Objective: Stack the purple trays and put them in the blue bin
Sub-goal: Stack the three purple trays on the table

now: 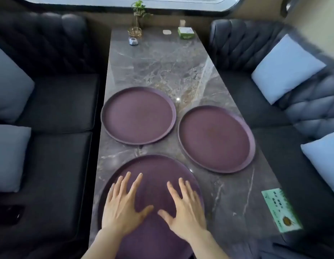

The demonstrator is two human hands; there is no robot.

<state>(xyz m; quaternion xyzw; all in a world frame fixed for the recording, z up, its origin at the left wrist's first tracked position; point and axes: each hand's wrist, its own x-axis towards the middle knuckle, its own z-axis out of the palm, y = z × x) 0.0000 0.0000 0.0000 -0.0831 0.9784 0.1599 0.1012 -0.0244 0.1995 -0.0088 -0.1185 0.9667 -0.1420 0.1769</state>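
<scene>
Three round purple trays lie on a grey marble table (162, 62). One tray (138, 115) sits at the middle left, another (216, 139) at the middle right. The nearest tray (153, 171) is at the front edge, right below me. My left hand (123, 204) and my right hand (185, 208) both hover over or rest flat on this nearest tray, fingers spread, palms down, holding nothing. No blue bin is in view.
Dark quilted bench seats with pale cushions (285, 70) flank the table on both sides. At the far end stand a small plant in a glass vase (137, 19), a green box (185, 33) and small items. A green card (280, 210) lies at the front right.
</scene>
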